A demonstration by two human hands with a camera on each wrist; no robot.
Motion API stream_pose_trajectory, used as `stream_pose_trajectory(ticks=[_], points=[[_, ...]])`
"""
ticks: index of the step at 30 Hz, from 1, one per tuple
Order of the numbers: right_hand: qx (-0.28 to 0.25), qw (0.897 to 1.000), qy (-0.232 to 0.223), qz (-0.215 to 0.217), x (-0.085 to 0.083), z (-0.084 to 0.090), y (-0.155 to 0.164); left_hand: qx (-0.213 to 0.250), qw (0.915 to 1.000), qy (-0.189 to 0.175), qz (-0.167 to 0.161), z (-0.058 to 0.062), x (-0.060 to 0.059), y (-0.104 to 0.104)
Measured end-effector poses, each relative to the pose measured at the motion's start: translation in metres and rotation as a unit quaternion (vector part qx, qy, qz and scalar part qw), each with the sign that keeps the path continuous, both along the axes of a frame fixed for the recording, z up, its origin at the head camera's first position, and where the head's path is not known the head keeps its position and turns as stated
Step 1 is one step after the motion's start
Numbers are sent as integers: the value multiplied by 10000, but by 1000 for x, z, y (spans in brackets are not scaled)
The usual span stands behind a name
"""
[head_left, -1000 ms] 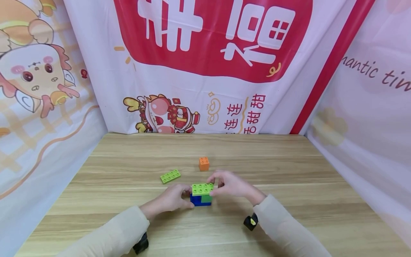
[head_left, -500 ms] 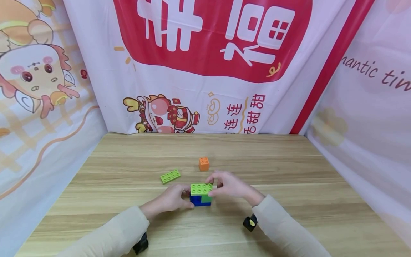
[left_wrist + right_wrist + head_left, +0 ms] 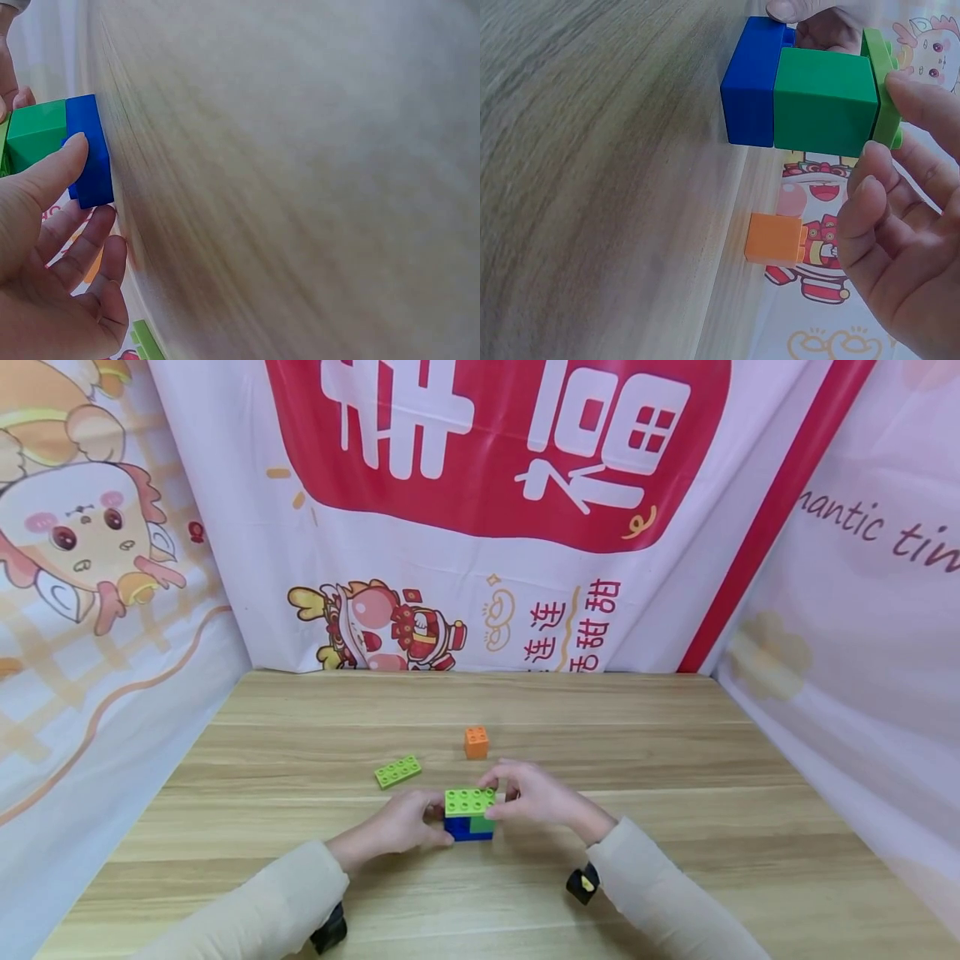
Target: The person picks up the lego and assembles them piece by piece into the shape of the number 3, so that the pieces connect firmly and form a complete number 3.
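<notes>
A small stack of toy building bricks stands on the table. At its bottom lies a blue brick [image 3: 751,94], whose left end my left hand [image 3: 408,822] grips between thumb and fingers. On the blue brick's right part sits a green brick [image 3: 825,101]. A lime-green studded plate [image 3: 468,802] covers the top, and my right hand [image 3: 536,792] pinches its right end. In the right wrist view, the plate lies against the green brick's top; whether it is fully pressed down I cannot tell. Below the plate's left part there is a gap above the blue brick.
Behind and left of the stack lies a second lime-green plate [image 3: 398,772], studs up. An orange brick [image 3: 476,743] stands farther back. Printed cloth [image 3: 420,552] hangs behind the wooden table [image 3: 637,727] and on both sides.
The lime-green plate has shifted slightly left together with my right hand, and its left end now lines up with the blue brick's. My left hand stays in place.
</notes>
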State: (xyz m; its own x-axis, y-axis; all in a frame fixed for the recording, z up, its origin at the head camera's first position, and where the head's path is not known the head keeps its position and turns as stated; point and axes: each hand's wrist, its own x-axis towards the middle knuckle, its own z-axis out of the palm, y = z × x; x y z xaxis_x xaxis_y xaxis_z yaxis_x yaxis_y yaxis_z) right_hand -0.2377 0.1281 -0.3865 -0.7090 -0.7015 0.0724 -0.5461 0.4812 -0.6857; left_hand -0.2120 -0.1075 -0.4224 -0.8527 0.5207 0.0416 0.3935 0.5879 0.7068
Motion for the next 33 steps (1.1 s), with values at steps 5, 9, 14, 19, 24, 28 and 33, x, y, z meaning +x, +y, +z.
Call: stream_pose_trajectory(ticks=[5, 9, 14, 19, 24, 28, 33], points=[[-26, 9999, -93, -53, 1, 0, -1, -1, 10000, 43, -34, -2, -1, 0], [-47, 9998, -166, -118, 3, 2, -2, 7, 10000, -16, -23, -1, -1, 0], [-136, 9998, -101, -95, 3, 0, -2, -32, 10000, -49, 26, -1, -1, 1], [-280, 9993, -226, -73, 3, -3, -2, -57, 10000, 33, 38, -1, -1, 1], [-346, 9992, -219, -39, 2, -4, -3, -45, 10000, -30, 58, 0, -1, 0], [-373, 9990, -240, -52, 3, -5, -3, -78, 9999, -12, 64, 0, -1, 0], [-402, 9987, -307, -62, 5, -7, -1, -100, 9999, 78, 38, -2, 0, 1]])
